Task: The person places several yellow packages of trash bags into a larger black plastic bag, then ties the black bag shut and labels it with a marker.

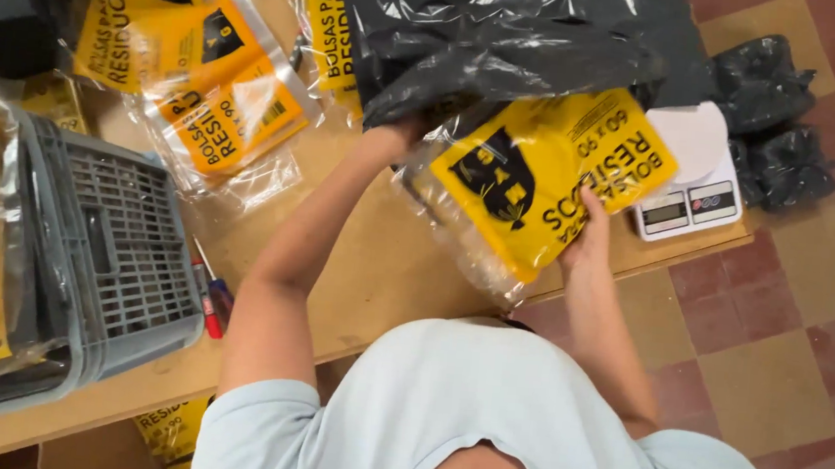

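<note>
The right hand point(588, 233) pinches the lower edge of a clear packet with a yellow label point(541, 180), thumb on top. The left hand point(401, 134) reaches under folded black plastic bags point(502, 43) just beyond the packet; whether its fingers grip them cannot be told. Right of the right fingers, a white scale point(695, 177) sits on the bench point(376, 261).

2 bare arms stretched forward from short pale sleeves, left hand point(397, 136) (fingers hidden) wrist slightly bent, right hand point(591, 233) raised, fingers curled in a closed grip, elbows bent.
</note>
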